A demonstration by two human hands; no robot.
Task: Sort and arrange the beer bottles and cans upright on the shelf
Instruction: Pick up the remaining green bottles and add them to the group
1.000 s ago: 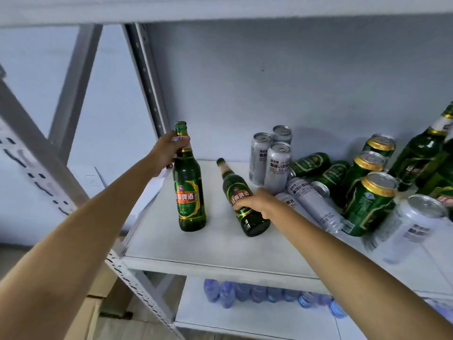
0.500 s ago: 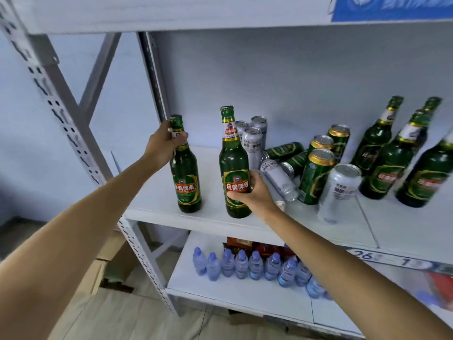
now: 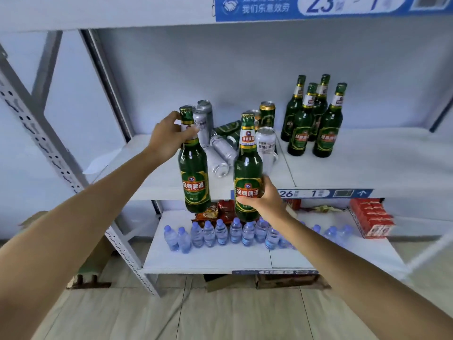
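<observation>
My left hand (image 3: 169, 137) covers the neck label of its green bottle (image 3: 195, 177), and my right hand (image 3: 263, 200) hides part of the other bottle's (image 3: 247, 168) label. Those bottles screen the cans (image 3: 221, 150) behind them. The red cartons (image 3: 372, 220) at right are blurred. The top sign (image 3: 318, 7) is cut off.

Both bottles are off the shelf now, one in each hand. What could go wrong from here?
The left hand grips its bottle only by the neck, so it might slip or swing. Setting either bottle down near the lying silver cans could set them rolling. The right-hand bottle might knock the upright silver can behind it.
</observation>
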